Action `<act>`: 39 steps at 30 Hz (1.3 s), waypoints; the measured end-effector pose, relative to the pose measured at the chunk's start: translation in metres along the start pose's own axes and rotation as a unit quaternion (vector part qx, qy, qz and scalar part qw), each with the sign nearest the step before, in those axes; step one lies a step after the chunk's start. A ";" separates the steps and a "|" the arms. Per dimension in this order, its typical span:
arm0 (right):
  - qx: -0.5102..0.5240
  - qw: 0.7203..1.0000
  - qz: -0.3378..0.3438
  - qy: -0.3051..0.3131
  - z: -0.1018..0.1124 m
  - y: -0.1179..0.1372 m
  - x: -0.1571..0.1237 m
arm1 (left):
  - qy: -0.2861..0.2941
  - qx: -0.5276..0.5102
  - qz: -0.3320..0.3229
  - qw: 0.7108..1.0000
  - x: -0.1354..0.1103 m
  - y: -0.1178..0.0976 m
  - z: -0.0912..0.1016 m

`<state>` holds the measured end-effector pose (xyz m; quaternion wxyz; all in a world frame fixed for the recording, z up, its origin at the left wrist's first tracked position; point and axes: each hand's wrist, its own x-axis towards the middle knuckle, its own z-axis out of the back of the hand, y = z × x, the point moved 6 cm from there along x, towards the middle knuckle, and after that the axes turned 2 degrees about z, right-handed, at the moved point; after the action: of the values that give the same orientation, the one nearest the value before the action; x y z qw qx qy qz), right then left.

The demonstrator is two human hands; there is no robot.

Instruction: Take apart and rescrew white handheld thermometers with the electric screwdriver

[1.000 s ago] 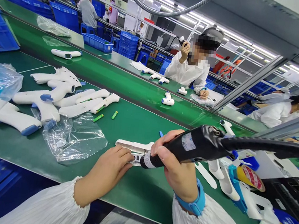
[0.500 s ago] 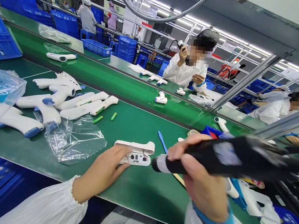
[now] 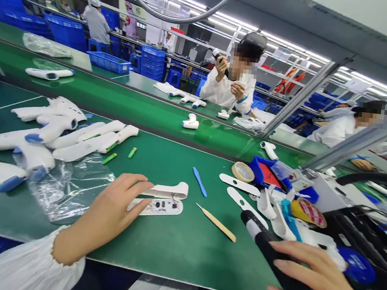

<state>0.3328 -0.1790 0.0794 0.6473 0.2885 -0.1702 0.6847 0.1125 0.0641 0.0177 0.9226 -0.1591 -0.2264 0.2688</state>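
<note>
My left hand (image 3: 112, 210) lies on the green table with its fingers resting on an open white thermometer shell (image 3: 162, 199) whose circuit board shows. My right hand (image 3: 324, 283) is at the lower right, fingers wrapped loosely round a black electric screwdriver (image 3: 281, 262) lying low over the table, its tip pointing up-left. A wooden stick (image 3: 216, 222) and a blue pry tool (image 3: 199, 181) lie between the shell and the screwdriver.
White thermometer bodies (image 3: 55, 134) and a clear plastic bag (image 3: 66, 186) lie at the left. Loose white covers (image 3: 244, 192), a tape roll (image 3: 242, 171) and blue trays (image 3: 270, 170) crowd the right. People in white coats sit across the green conveyor (image 3: 149, 107).
My right hand has drawn the screwdriver away from the shell, down and to the right. The left hand stays on the shell. The view has shifted right.
</note>
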 end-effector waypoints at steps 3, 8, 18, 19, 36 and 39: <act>-0.001 1.000 0.004 0.012 -0.008 -0.002 -0.022 | 0.067 -0.009 -0.009 0.998 0.023 -0.003 -0.014; 0.028 0.996 -0.016 0.087 -0.025 -0.012 -0.044 | 0.182 -0.030 0.036 0.982 0.052 0.001 -0.047; -0.097 0.988 -0.008 0.123 -0.016 -0.064 -0.019 | 0.214 -0.382 0.230 0.869 0.070 -0.006 -0.035; -0.065 0.993 -0.048 0.080 -0.017 -0.057 -0.009 | 0.221 -0.438 0.257 0.833 0.069 -0.010 -0.037; 0.585 0.723 -0.364 0.042 -0.215 0.037 0.123 | 0.055 -0.686 0.292 0.665 0.078 0.019 -0.049; 0.574 0.725 -0.380 0.014 -0.217 0.034 0.118 | 0.043 -0.720 0.283 0.632 0.077 0.016 -0.057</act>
<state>0.2618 0.0417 -0.0115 0.5660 0.6362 0.3881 0.3525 0.1921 0.1106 -0.0117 0.4025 -0.8405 -0.2519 0.2608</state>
